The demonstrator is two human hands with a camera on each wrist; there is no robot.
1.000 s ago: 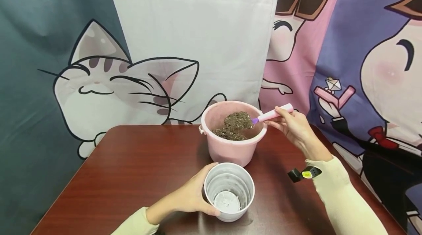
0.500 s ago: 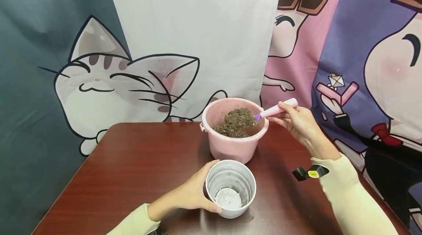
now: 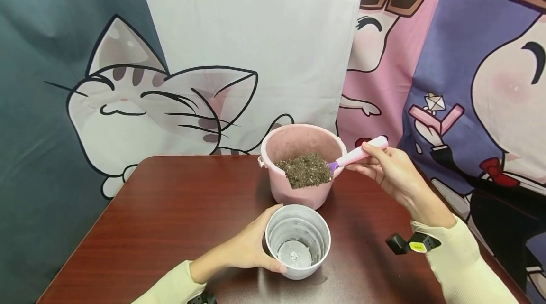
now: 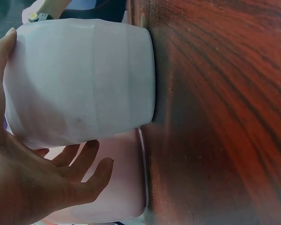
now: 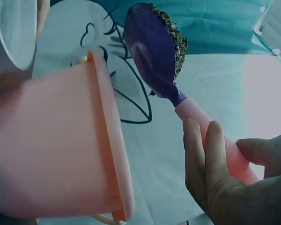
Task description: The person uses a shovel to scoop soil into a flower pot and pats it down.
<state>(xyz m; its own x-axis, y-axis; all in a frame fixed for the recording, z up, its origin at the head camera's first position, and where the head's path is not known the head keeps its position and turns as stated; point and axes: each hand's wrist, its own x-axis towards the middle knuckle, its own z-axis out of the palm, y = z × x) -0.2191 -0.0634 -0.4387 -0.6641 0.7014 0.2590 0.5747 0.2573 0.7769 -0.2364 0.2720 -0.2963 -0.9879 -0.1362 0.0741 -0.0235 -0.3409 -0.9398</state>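
Note:
My left hand (image 3: 253,247) grips a whitish flower pot (image 3: 322,247) that stands upright on the table. The thumb lies at its near rim, and in the left wrist view several fingers bend along the other side of the pot (image 4: 79,79). Only bare wall and bottom show inside it. My right hand (image 3: 390,169) pinches the pink handle of a garden trowel (image 3: 358,154). Its purple blade (image 5: 152,51) carries a heap of dark soil (image 3: 307,171). In the head view this load overlaps the near rim of a pink bucket (image 3: 298,197); the right wrist view shows the blade above the rim.
Behind the pot, the bucket stands near the far edge of the reddish-brown table (image 3: 179,209). A printed cartoon curtain (image 3: 256,24) hangs just past that edge. The bucket has a small handle lug (image 3: 261,161) on its left side.
The loaded trowel has moved from over the bucket's inside down and toward its near rim, the right hand lowering with it. The left hand still holds the pot in place.

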